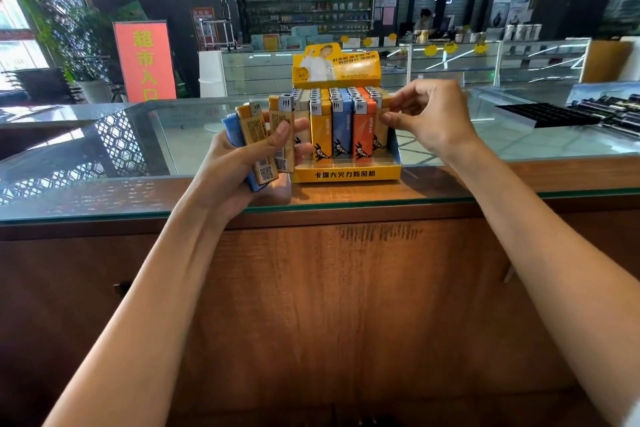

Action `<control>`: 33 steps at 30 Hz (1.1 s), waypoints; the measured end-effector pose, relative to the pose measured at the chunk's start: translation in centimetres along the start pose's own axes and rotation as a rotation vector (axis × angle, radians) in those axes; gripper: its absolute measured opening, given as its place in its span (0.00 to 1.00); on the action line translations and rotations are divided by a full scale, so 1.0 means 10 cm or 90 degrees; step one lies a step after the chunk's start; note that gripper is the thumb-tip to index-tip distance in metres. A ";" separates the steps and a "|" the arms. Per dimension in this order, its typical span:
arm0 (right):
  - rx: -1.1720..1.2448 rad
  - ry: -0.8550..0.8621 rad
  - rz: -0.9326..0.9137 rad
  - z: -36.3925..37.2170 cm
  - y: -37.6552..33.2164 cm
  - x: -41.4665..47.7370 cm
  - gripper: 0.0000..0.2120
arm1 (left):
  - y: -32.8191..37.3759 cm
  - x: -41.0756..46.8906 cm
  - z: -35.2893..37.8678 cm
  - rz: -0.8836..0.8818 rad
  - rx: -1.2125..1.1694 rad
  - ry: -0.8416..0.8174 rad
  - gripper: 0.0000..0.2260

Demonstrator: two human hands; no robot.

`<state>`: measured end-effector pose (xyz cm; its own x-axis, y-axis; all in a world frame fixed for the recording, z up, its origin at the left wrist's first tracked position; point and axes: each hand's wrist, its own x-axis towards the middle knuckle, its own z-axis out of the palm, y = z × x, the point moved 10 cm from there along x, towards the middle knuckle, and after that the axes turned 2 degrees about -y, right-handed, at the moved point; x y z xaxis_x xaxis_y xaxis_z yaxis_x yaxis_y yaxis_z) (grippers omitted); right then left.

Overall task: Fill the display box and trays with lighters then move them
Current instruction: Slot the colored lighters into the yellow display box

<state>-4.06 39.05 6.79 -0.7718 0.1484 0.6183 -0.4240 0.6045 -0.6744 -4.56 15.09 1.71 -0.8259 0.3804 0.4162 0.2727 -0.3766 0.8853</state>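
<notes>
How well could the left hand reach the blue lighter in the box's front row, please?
Probably not: the left hand is full of spare lighters, though the blue lighter stands uncovered nearby; the right hand pinches the end lighter.

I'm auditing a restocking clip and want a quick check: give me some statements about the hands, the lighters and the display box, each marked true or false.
1. The left hand holds several loose lighters. True.
2. The right hand lies flat and empty on the glass counter. False: it pinches the end lighter at the right of the front row.
3. The display box stands on the glass counter. True.
4. In the front row, the orange lighter stands left of the blue lighter. False: the orange one is right of the blue one.
</notes>
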 end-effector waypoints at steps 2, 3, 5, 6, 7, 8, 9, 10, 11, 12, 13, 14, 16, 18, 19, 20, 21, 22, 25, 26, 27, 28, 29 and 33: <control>0.007 0.000 0.011 0.00 0.05 -0.02 0.12 | 0.00 0.01 0.00 0.006 -0.012 -0.004 0.09; -0.008 0.008 0.007 -0.01 0.05 -0.03 0.11 | 0.00 0.01 0.00 0.010 -0.014 -0.006 0.08; -0.054 0.020 -0.013 -0.02 0.01 -0.04 0.11 | -0.01 0.01 0.00 0.013 -0.005 -0.015 0.08; -0.065 0.023 -0.017 -0.02 -0.01 -0.04 0.11 | -0.01 0.01 0.01 0.012 0.003 -0.024 0.07; -0.069 0.028 -0.016 -0.03 -0.02 -0.05 0.11 | -0.01 0.01 0.02 0.010 0.012 -0.032 0.07; -0.077 0.041 -0.014 -0.05 -0.03 -0.06 0.12 | -0.01 0.01 0.03 0.010 0.020 -0.037 0.06; -0.094 0.066 -0.016 -0.08 -0.05 -0.09 0.12 | -0.01 0.02 0.04 0.013 0.023 -0.040 0.06; -0.110 0.101 -0.026 -0.12 -0.11 -0.14 0.11 | -0.01 0.02 0.04 0.016 0.024 -0.045 0.06; -0.111 0.132 -0.045 -0.15 -0.19 -0.20 0.09 | 0.00 0.02 0.05 0.018 0.022 -0.053 0.07; -0.091 0.147 -0.070 -0.14 -0.30 -0.27 0.07 | 0.00 0.03 0.07 0.021 0.018 -0.064 0.07; -0.056 0.135 -0.095 -0.09 -0.42 -0.33 0.05 | 0.00 0.03 0.08 0.023 0.015 -0.075 0.08; -0.014 0.094 -0.113 0.02 -0.53 -0.37 0.04 | 0.00 0.03 0.09 0.024 0.015 -0.083 0.08; 0.057 -0.040 -0.117 0.32 -0.70 -0.44 0.06 | 0.00 0.03 0.10 0.022 0.022 -0.092 0.10; 0.113 -0.159 -0.099 0.60 -0.79 -0.49 0.09 | 0.00 0.03 0.11 0.024 0.028 -0.094 0.10; 0.149 -0.196 -0.081 0.69 -0.80 -0.50 0.11 | -0.01 0.03 0.11 0.022 0.026 -0.090 0.10; 0.187 -0.222 -0.060 0.76 -0.80 -0.51 0.13 | -0.01 0.03 0.10 0.019 0.022 -0.086 0.09; 0.216 -0.241 -0.045 0.80 -0.79 -0.51 0.14 | -0.02 0.02 0.10 0.014 0.017 -0.086 0.08; 0.237 -0.258 -0.039 0.83 -0.80 -0.51 0.14 | -0.02 0.02 0.10 0.008 0.013 -0.092 0.08; 0.300 -0.323 -0.029 0.89 -0.80 -0.53 0.13 | -0.04 0.01 0.10 -0.018 0.006 -0.099 0.08; 0.319 -0.342 -0.022 0.91 -0.80 -0.54 0.12 | -0.05 0.01 0.10 -0.024 0.011 -0.100 0.09; 0.338 -0.356 -0.013 0.92 -0.79 -0.54 0.12 | -0.05 0.01 0.11 -0.030 0.021 -0.107 0.10; 0.355 -0.366 0.000 0.93 -0.77 -0.54 0.10 | -0.06 0.01 0.14 -0.033 0.037 -0.120 0.10; 0.370 -0.376 0.014 0.94 -0.76 -0.54 0.09 | -0.06 0.00 0.17 -0.033 0.055 -0.136 0.09; 0.393 -0.397 0.032 0.99 -0.76 -0.52 0.07 | -0.07 0.01 0.21 -0.033 0.057 -0.146 0.09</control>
<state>-1.47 25.96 4.72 -0.8384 -0.4004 0.3699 -0.4234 0.0509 -0.9045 -3.81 17.17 1.58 -0.7098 0.5824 0.3963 0.2838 -0.2785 0.9176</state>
